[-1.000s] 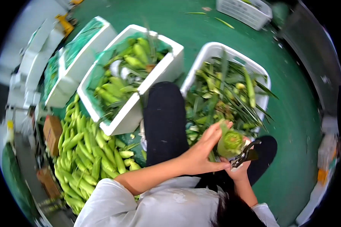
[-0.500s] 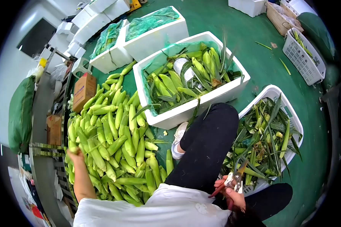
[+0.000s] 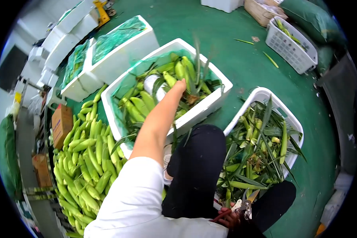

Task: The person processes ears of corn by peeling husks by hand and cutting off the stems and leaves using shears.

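Observation:
My left hand (image 3: 181, 86) reaches into the white foam box (image 3: 119, 85), right at the unhusked corn ears (image 3: 180, 70); its fingers are mostly hidden, so I cannot tell whether they grip one. A white cylinder-like object (image 3: 150, 84) lies among the ears and long leaves, partly behind my forearm. Low in the view, my right hand (image 3: 231, 219) is closed around red-handled pruning shears (image 3: 245, 205), their blades pointing up and apart. Just beyond the shears is a white plastic basket (image 3: 298, 137) full of trimmed leaves and stalks (image 3: 261, 133).
On the left is a large pile of green corn ears (image 3: 85, 166) beside a cardboard box (image 3: 62, 125). Foam boxes (image 3: 125, 47) under green film stand behind. A crate (image 3: 291, 49) is at the far right. My bent knee (image 3: 204, 146) lies between box and basket.
My left hand has left the corn pile, moving up and right into the foam box. The view has turned right. My right hand still holds the shears.

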The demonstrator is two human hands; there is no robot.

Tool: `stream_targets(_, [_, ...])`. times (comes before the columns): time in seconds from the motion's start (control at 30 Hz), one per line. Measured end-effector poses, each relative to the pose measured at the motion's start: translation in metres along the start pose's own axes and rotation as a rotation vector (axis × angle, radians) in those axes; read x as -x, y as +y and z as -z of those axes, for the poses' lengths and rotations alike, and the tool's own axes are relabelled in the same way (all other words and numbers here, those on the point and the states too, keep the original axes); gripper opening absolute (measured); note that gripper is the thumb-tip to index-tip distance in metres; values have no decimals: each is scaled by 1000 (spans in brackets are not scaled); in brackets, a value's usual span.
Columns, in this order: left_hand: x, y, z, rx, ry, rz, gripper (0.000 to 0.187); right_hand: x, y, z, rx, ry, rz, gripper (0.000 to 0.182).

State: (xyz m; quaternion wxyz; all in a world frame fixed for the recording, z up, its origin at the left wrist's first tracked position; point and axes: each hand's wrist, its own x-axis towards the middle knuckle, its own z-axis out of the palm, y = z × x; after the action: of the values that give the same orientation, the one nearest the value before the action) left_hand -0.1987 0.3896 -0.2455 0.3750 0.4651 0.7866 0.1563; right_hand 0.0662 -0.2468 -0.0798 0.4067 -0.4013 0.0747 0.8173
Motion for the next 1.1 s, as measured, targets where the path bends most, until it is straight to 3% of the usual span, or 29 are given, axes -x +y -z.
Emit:
stream_targets(0.03, [-18,1,-28,20,35,-20,49,4,3,3,-25,61,26,61])
stream_targets(0.07, [-15,8,-45,38,71,-39,53,0,4,19,-442,53,-145,61])
stream_targets(0.1, [-14,12,-52,311,-114,39,56,-10,7,45,-864,31,-317,61])
stream_targets(0.17, [37,43,-37,815,-417,345,61,10,10,16,-683,53,-71,60])
stream_targets(0.2, [41,51,-37,1036,-515,352,62,18,1,-8,-369,46,142,61])
stream_targets(0.23, [57,58,-30,1111,-607,302,61,27,-7,-33,-62,104,348,62])
stream_targets(0.3, [119,82,-10,1210,-700,204,68,19,-20,-23,-40,58,400,72])
stream_targets(0.33, [130,81,-3,1208,-767,146,62,12,-26,-30,-40,-116,542,73])
stream_targets(0.4, [181,89,6,1329,-857,-67,48,13,-46,-38,147,-26,570,75])
stream_targets(0.47, [266,102,39,1325,-735,-122,33,29,-73,-74,279,39,624,75])
stream_targets(0.6, [370,85,73,669,-644,-536,52,40,-107,-97,699,131,778,83])
stream_targets(0.67, [415,77,78,289,-464,-855,63,46,-123,-100,992,266,872,84])
stream_targets(0.73, [459,65,77,36,-310,-1048,66,50,-135,-101,959,310,1000,82])
stream_targets(0.8, [496,57,77,-113,-255,-1062,66,60,-145,-93,932,424,966,83])
stream_targets(0.9, [520,41,76,-267,-342,-1119,69,76,-153,-65,1179,544,958,84])
stream_targets(0.93, [524,35,75,-316,-387,-1140,70,75,-153,-52,1298,547,1075,85])
stream_targets(1.03, [523,26,79,-363,-739,-1030,71,85,-155,-25,1569,555,1224,81])
stream_targets(1.1, [520,26,85,-347,-934,-899,68,84,-152,-13,1582,495,1255,74])
